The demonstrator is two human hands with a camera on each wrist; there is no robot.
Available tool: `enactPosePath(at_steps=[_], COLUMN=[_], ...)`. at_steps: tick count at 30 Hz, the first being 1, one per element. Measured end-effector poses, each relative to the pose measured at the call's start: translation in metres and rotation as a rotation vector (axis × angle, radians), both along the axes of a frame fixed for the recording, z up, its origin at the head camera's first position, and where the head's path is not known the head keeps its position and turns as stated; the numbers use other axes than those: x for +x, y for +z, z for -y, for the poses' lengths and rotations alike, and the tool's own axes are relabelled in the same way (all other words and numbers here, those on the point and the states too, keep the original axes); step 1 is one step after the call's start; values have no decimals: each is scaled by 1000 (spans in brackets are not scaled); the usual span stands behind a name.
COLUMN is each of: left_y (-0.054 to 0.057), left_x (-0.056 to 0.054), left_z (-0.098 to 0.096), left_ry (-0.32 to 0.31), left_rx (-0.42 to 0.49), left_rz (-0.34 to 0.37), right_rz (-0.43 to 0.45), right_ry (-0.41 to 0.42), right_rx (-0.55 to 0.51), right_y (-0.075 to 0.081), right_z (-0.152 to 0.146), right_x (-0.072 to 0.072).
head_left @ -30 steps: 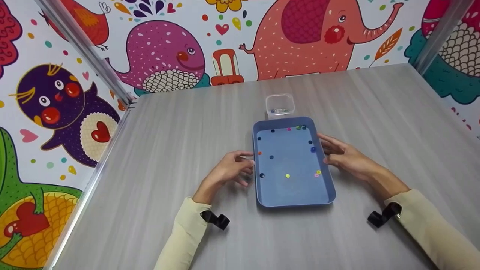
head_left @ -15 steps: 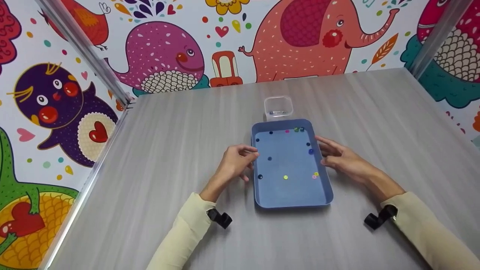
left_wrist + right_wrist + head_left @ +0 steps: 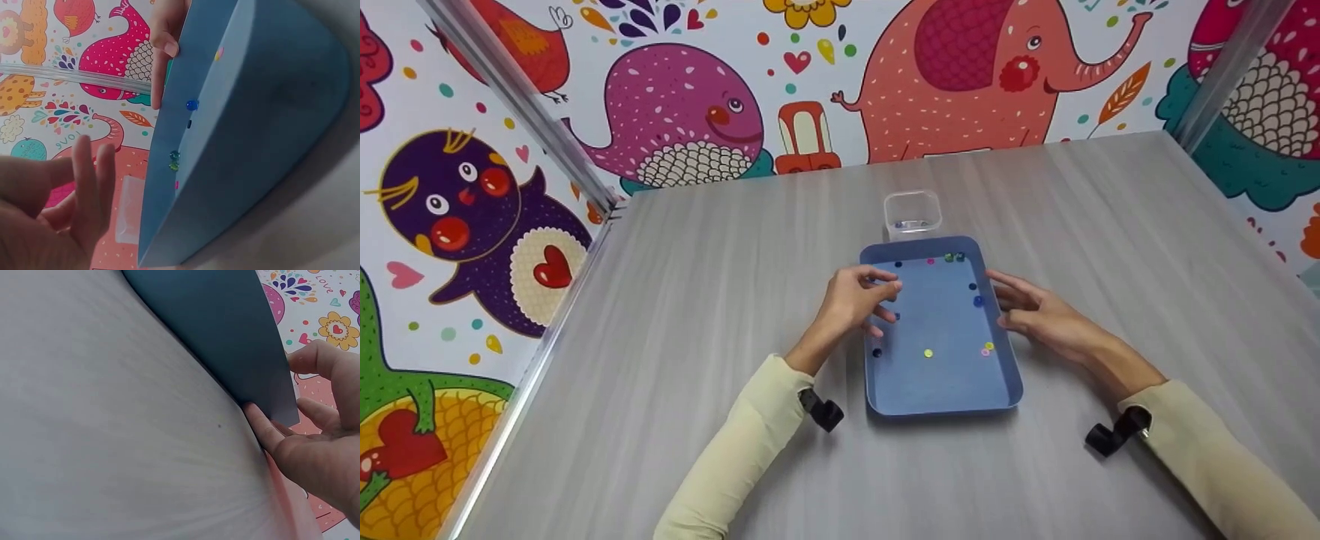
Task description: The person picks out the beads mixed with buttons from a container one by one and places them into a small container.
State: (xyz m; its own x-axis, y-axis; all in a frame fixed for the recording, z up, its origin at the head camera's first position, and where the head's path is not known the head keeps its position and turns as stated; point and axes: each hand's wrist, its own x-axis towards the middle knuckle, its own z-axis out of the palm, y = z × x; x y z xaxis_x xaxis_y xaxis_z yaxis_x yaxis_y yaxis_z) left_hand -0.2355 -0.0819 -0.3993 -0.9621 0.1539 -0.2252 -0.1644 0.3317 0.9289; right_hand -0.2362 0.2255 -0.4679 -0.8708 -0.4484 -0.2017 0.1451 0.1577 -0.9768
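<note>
The left hand has come in over the 9-to-10 o'clock wall of the blue tray; a second ago it was outside that wall, at 9 o'clock. Its thumb and index fingertips come close together in a pinching shape, but I cannot tell whether this grip has anything in it. An orange bead that showed at 9 o'clock a second ago is out of sight, either behind the fingers or between them.

The right hand has stayed at 2 to 3 o'clock, its grip loose, fingers and thumb resting against the tray's outer wall.

The tray sits in the same spot on the surface. The other beads in view lie where they did: two green beads near 12, a blue bead at 2, a yellow bead beside a pink one at 4, another yellow bead towards 6, a dark bead at 8. The clear box, unmoved, stands just beyond 12 o'clock with a few beads at its bottom.
</note>
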Motion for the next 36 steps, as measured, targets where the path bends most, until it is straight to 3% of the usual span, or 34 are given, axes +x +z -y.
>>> enactPosePath(at_steps=[6,14,26,36], left_y=[5,9,9,6], left_x=[-9,-21,-39,-48], left_z=[-11,-25,-35,-44], left_ry=[-16,-45,-20,-18], left_rx=[-37,-103,-53,10], left_rz=[21,-1,23,45], right_rz=[-8,2,10,18], right_ry=[-1,-13,-18,-22], right_rx=[20,1,-37,-2], right_y=[0,-1,-2,-2], right_z=[-1,-1,0,-1], right_x=[1,1,-1,-2])
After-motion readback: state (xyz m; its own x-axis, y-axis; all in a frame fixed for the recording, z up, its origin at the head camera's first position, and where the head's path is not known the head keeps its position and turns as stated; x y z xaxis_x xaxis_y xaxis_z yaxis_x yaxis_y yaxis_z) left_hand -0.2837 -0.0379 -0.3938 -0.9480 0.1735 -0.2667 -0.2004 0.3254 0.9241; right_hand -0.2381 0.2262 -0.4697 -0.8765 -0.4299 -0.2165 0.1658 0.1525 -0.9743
